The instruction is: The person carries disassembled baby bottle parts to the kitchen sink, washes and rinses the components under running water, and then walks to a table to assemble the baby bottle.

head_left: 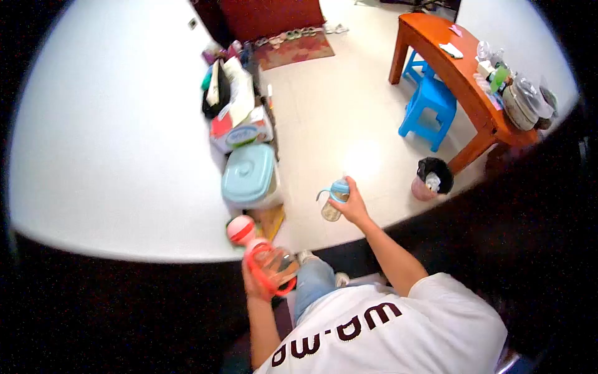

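left hand (255, 280) around a red-handled bottle (274, 265), right hand (353, 204) gripping a blue-topped bottle (333, 202)

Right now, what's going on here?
One person is holding two bottles, one per hand, apart from each other. The left hand has a red-handled bottle, a bit blurred; the right hand grips a bottle with a light-blue top over the pale floor. The storage box with a light-blue lid sits ahead of the left hand, its lid on. Off to the right are a blue stool, a wooden table and a lined bin.
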The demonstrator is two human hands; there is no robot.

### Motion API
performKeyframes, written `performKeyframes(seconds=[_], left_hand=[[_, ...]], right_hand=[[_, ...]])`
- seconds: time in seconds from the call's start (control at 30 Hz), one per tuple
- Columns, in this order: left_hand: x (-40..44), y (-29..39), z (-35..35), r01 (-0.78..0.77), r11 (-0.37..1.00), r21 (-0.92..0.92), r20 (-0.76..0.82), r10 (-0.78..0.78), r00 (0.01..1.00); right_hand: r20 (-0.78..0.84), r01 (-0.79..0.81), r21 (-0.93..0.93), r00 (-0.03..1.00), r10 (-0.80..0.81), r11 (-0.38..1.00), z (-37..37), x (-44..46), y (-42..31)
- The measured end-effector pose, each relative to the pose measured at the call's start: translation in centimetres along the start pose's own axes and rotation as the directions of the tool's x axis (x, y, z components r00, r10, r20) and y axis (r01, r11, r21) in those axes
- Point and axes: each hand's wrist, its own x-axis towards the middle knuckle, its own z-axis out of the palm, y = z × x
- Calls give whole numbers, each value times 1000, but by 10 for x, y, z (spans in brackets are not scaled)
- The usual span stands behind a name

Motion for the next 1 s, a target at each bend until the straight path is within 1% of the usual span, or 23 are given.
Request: performKeyframes(seconds=[0.03,0.1,0.13,0.2,0.27,0.3,0.33,0.37,0.43,0.47,0.5,0.57,0.6,0.63,0.7,0.73,0.77,0.83,0.87,0.9,0.93,0.97,1.0], left_hand=[[32,15,-3,29,993,-113,-11,-31,999],[77,43,21,31,997,-66,64,-27,998],[115,48,20,54,997,-52,67,-50,997],[191,71,40,30,996,-85,48,-26,999],[286,103,59,65,995,-71,109,-57,992],[323,109,73,85,994,-66,145,-75,987],[338,128,137,228,974,13,194,-226,955],[371,136,180,235,972,6,99,-234,967],[444,154,240,268,947,175,28,-277,960],[488,156,264,281,939,200,126,-309,943],[523,158,291,295,931,216,137,-327,935],[595,151,348,277,902,329,247,-366,897],[634,142,371,302,896,326,256,-391,884],[668,132,396,332,883,331,215,-414,885],[732,120,433,315,912,263,360,-396,845],[764,107,446,303,915,265,273,-373,887],[796,99,466,289,920,264,273,-359,893],[832,91,498,298,922,249,185,-347,919],[861,93,519,340,909,241,189,-388,902],[873,101,535,342,912,225,183,-384,905],[896,105,560,314,927,206,168,-349,922],[922,108,577,287,939,190,147,-316,937],[954,111,592,275,948,161,167,-301,939]], right_hand=[[-25,-10,-9,1000,10,1000,-2,37,5],[-43,-11,43,999,13,999,-5,88,15],[-61,-30,44,998,32,999,0,110,37],[-132,-82,17,988,83,997,-16,161,61],[-191,-119,-9,975,115,993,-30,216,68],[-213,-203,-17,958,195,979,-45,234,66],[-235,-292,-15,931,280,956,-60,251,61],[-259,-313,-16,918,299,949,-81,271,59],[-397,-321,30,865,306,947,-105,305,57],[-459,-336,-7,838,295,942,-120,328,55],[-481,-344,0,823,301,939,-131,347,66],[-554,-380,46,760,340,924,-158,392,94],[-611,-381,5,731,305,925,-168,419,118],[-605,-399,-2,730,317,917,-177,441,137],[-608,-288,186,717,341,939,-194,520,157],[-632,-265,64,735,244,962,-203,558,170],[-649,-242,-60,746,146,968,-211,596,183],[-595,-285,-14,773,221,959,-234,665,141],[-541,-258,24,809,230,966,-244,711,147],[-529,-261,14,817,229,965,-254,745,126],[-475,-256,29,847,238,966,-270,789,101],[-417,-255,47,874,251,966,-279,832,91],[-407,-257,39,879,250,966,-289,878,97]])
